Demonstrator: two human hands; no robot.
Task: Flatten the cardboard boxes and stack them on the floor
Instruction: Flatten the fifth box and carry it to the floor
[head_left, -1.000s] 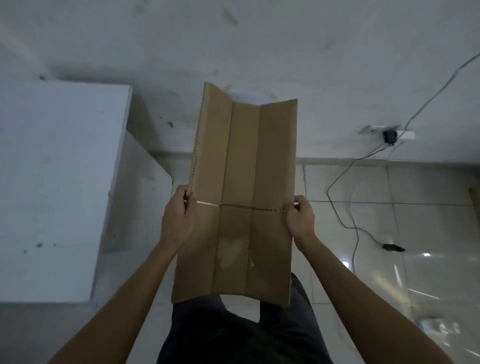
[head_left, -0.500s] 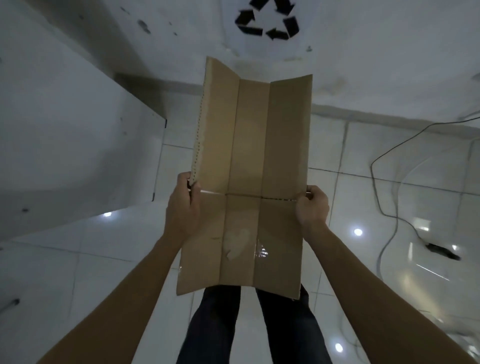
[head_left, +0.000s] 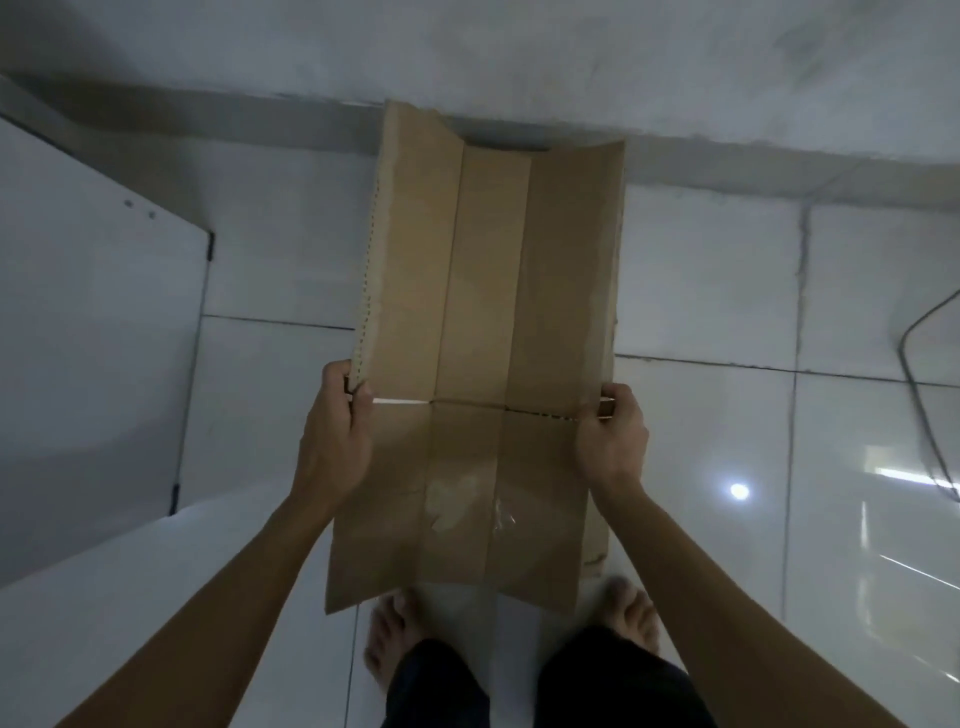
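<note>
view has tipped down since earlier, bare feet (head_left: 511, 631) now showing | flattened cardboard box (head_left: 483, 353) held out over tiled floor (head_left: 727, 467) | left hand (head_left: 335, 441) grip pinches left edge | right hand (head_left: 613, 441) grip pinches right edge

Obstacles and free room, clock directions from the frame centre.

Centre, 12 to 6 o'clock: cardboard sheet (head_left: 483, 364), opened out, blocks the middle; left hand (head_left: 335, 441) and right hand (head_left: 613, 441) grip its 2 side edges.

9 o'clock: white panel (head_left: 93, 364) fills the left side.

12 o'clock: wall (head_left: 467, 47) closes the far end.

3 o'clock: black cable (head_left: 922, 395) lies on the tiled floor (head_left: 727, 467); bare tiles between it and the sheet.

6 o'clock: 2 bare feet (head_left: 389, 639) stand on the tiles just below the sheet.

8 o'clock: bare tiles under the left forearm.
</note>
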